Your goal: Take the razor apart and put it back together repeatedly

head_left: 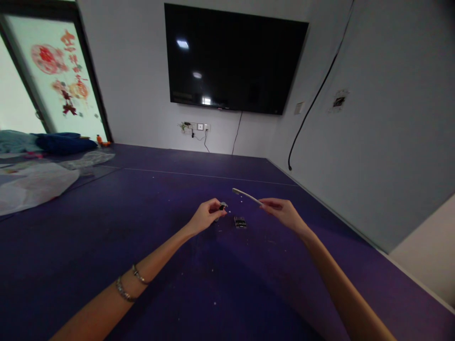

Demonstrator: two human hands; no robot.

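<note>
My left hand (pixel 209 213) pinches a small black-and-silver part (pixel 222 206) between thumb and fingertips; its exact kind is too small to make out. In my right hand (pixel 282 210) is a pale toothbrush (pixel 248 195), gripped by its handle end, with the head pointing left towards the small part but apart from it. Between and just below the two hands, a small flat dark piece with silvery bands (pixel 240 222) lies on the purple surface (pixel 199 284). Tiny white bits are scattered around it.
Crumpled clear plastic (pixel 39 184) and dark blue cloth (pixel 66 142) lie at the far left. A television (pixel 234 59) hangs on the wall ahead. To the right, a black cable (pixel 313 104) dangles along the wall, down near the surface's edge.
</note>
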